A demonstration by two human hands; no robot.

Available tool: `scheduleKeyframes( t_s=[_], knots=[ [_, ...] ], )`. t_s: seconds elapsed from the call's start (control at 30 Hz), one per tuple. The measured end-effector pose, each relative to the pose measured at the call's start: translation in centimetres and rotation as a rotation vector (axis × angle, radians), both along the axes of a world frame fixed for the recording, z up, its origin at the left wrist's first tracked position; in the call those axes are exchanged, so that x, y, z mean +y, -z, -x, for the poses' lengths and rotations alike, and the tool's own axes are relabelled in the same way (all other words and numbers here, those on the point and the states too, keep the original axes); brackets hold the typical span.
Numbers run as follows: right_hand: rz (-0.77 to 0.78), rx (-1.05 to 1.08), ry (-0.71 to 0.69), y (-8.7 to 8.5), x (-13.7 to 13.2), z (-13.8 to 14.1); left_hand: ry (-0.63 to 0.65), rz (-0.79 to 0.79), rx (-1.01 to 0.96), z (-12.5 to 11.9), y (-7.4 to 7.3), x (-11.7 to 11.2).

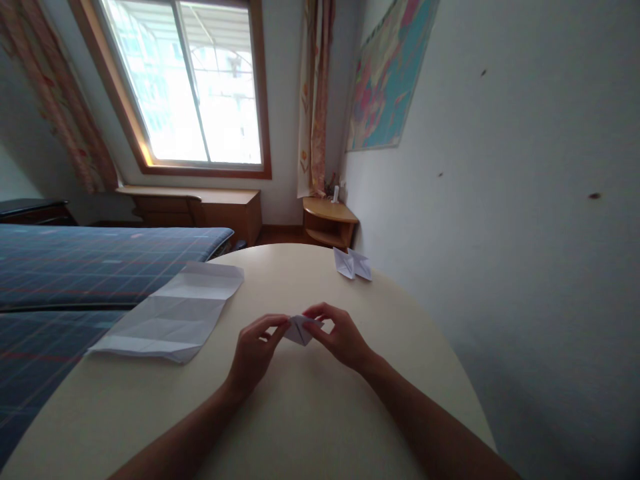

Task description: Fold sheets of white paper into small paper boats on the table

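Observation:
A small folded piece of white paper point(301, 330) is held between both hands just above the round cream table point(310, 413). My left hand point(255, 353) pinches its left edge with thumb and fingertips. My right hand point(337, 333) grips its right edge, fingers curled over the top. The paper forms a small pointed shape with creases showing.
A large creased white sheet point(173, 313) lies on the table's left side, overhanging its edge. A finished folded paper figure point(353, 264) sits at the far right rim near the wall. A plaid-covered bed point(75, 267) stands to the left, with a window and wooden furniture behind.

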State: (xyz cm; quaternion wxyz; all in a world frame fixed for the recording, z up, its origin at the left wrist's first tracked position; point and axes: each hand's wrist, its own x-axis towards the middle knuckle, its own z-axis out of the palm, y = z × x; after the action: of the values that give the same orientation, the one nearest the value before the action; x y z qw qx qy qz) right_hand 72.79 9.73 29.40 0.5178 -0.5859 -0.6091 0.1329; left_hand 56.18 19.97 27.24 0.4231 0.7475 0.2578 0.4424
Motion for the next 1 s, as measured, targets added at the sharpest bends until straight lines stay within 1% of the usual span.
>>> scheduleKeyframes(
  t_s=[0.1,0.2,0.43,0.53,0.73,0.9,1.0],
  knots=[
    [-0.007,-0.021,-0.004,-0.2,-0.2,0.4,0.045,-0.068,-0.023,0.1,-0.2,-0.3],
    [-0.007,-0.047,-0.014,-0.3,-0.3,0.5,0.061,-0.082,-0.039,0.1,-0.2,-0.4],
    [-0.009,-0.043,0.026,0.0,-0.2,0.0,0.032,-0.077,-0.053,0.0,0.0,-0.2],
    [-0.030,-0.039,0.043,0.2,0.0,-0.3,0.003,-0.036,-0.055,0.0,0.1,0.1],
    [-0.034,-0.024,0.103,0.5,0.2,-1.2,-0.088,0.151,-0.089,-0.2,0.5,1.0],
    [-0.070,0.032,0.147,0.7,0.4,-2.1,-0.126,0.170,-0.144,-0.3,1.0,1.8],
    [-0.091,0.004,0.174,0.7,0.5,-2.5,-0.134,0.212,-0.199,-0.5,1.4,2.1]
  ],
)
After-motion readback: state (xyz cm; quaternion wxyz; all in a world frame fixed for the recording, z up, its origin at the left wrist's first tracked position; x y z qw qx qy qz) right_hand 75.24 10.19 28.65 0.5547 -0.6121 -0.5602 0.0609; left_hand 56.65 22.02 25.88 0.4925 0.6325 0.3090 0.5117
